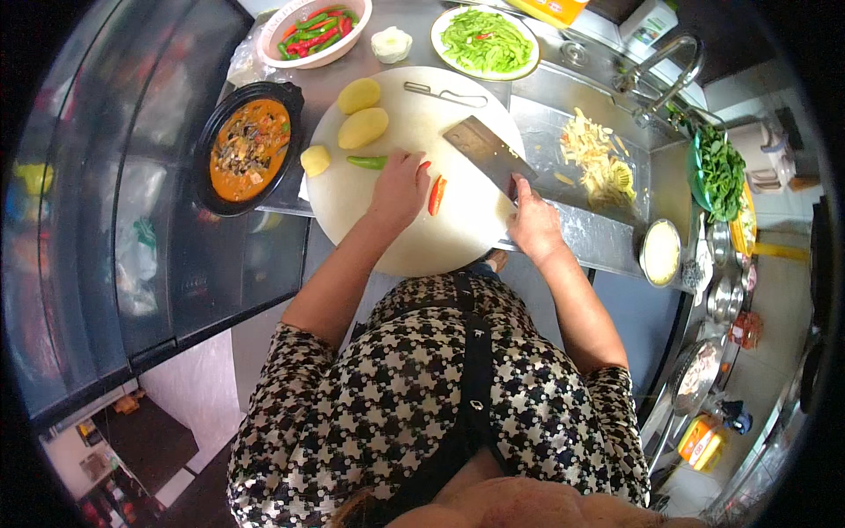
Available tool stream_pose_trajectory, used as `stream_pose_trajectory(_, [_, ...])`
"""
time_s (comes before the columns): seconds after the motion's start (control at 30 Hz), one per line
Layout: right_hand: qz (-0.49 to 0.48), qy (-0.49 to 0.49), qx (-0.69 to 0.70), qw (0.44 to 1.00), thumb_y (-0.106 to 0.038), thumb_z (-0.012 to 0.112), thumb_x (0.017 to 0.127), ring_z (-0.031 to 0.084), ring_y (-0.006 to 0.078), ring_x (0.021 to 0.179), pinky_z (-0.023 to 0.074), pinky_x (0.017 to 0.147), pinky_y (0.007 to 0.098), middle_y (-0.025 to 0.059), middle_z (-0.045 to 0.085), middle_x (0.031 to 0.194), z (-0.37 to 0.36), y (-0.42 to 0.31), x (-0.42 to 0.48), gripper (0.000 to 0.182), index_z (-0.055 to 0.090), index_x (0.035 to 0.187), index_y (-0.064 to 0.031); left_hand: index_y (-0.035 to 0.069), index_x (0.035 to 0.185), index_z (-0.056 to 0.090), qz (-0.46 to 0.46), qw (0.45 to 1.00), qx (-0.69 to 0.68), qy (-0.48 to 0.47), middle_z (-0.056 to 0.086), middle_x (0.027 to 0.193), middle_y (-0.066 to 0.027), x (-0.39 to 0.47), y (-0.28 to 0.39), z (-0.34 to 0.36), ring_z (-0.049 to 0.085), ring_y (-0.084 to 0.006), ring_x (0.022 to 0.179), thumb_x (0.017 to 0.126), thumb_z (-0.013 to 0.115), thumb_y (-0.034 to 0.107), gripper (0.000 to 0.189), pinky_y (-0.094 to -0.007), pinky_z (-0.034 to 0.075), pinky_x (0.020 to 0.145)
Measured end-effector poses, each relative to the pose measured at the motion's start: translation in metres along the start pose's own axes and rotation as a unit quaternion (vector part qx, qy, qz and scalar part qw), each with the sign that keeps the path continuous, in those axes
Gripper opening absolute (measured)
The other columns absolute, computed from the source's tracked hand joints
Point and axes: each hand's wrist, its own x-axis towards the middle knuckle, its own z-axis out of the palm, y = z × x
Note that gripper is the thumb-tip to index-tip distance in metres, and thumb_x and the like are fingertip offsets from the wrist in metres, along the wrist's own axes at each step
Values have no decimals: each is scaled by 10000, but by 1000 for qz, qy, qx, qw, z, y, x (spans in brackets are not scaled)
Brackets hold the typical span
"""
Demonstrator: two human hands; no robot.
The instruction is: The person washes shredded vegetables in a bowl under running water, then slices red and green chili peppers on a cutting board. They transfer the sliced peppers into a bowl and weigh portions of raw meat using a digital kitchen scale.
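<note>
On a round white cutting board (356, 218), my left hand (401, 188) rests with its fingers on a piece of red chili pepper (424, 165). A whole green chili pepper (366, 162) lies against the back of that hand. Just right of it is a cut red pepper piece (436, 195). My right hand (536, 221) grips a cleaver (490, 150) by its mostly hidden handle; the broad blade is over the board's right side. Several peeled potatoes (362, 128) sit at the board's left, and a metal peeler (445, 94) lies near its far edge.
A black bowl of orange stew (204, 158) stands left of the board. Beyond it are a basin of peppers (264, 49), a white vegetable piece (391, 45) and a plate of sliced green peppers (533, 56). Peelings (587, 152) lie in the sink (548, 125) at right, beside a small bowl (661, 253).
</note>
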Motion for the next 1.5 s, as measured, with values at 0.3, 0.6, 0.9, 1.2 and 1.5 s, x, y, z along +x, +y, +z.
stream_pose_trajectory(0.3, [132, -1, 518, 845, -148, 537, 883, 504, 109, 446, 427, 420, 253, 48, 557, 573, -7, 36, 9, 196, 558, 1016, -7, -3, 919, 531, -21, 995, 46, -83, 567, 892, -205, -21, 0, 43, 564, -370, 855, 757, 638, 121, 230, -435, 463, 750])
stream_pose_trajectory(0.6, [291, -77, 727, 617, -236, 416, 960, 479, 191, 533, 426, 514, 316, 43, 485, 612, 25, 183, 40, 255, 465, 755, -92, -5, 1032, 478, -147, 961, -235, -2, 591, 904, -198, -10, 14, 26, 589, -352, 810, 838, 567, 88, 232, -411, 477, 720])
stream_pose_trajectory(0.9, [334, -123, 681, 640, -190, 486, 930, 475, 149, 516, 441, 457, 307, 31, 496, 643, 8, 216, -23, 96, 468, 910, -98, 43, 1249, 450, 117, 972, 140, -146, 550, 1121, -148, -6, 22, 72, 512, -332, 1059, 766, 654, 152, 535, -458, 401, 914])
stream_pose_trajectory(1.2, [195, -99, 462, 860, -158, 499, 933, 450, 93, 439, 420, 412, 236, -4, 457, 599, -62, 128, -38, 458, 356, 1343, -14, 52, 1100, 538, 154, 984, 64, -58, 558, 1087, -128, -26, 5, 51, 506, -341, 1053, 734, 648, 71, 383, -442, 387, 947])
stream_pose_trajectory(1.5, [-93, -151, -23, 984, -178, 520, 841, 632, 401, 729, 518, 734, 470, 238, 639, 805, -48, 44, -4, 388, 538, 1196, -23, 40, 981, 604, 180, 977, 115, 11, 578, 987, -112, -37, 16, 46, 546, -305, 940, 754, 586, 59, 228, -405, 453, 837])
